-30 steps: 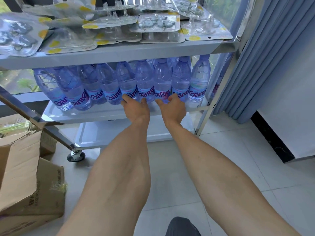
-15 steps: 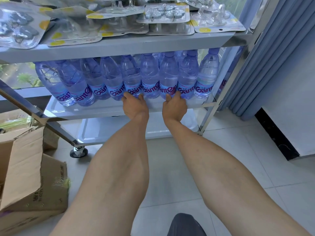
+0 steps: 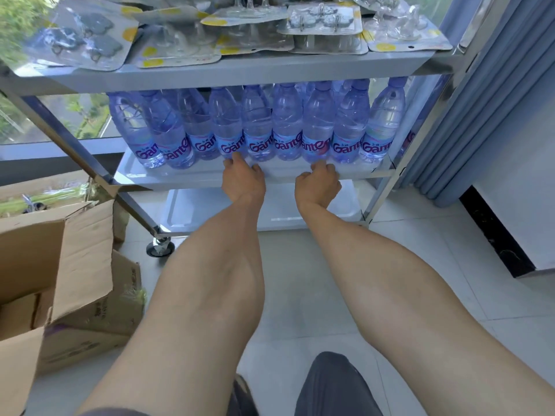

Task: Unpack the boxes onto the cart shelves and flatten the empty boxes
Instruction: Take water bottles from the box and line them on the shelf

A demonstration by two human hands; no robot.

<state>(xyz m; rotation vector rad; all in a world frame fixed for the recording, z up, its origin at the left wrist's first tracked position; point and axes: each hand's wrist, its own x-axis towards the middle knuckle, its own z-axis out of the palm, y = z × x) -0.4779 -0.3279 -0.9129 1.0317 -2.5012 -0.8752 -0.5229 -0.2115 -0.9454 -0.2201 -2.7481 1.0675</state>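
Both hands at the bottle row on the middle shelf

The left hand's fingers point(image 3: 237, 160) touched a bottle base, loosely curled and gripping nothing; the right hand point(image 3: 319, 184) hung curled just short of the water bottles point(image 3: 288, 127) — empty too. The bottles stood tight together on the cart's middle shelf point(image 3: 192, 178); a careless nudge could topple neighbours. The open cardboard box point(image 3: 57, 253) sat unflattened — left, on the floor.
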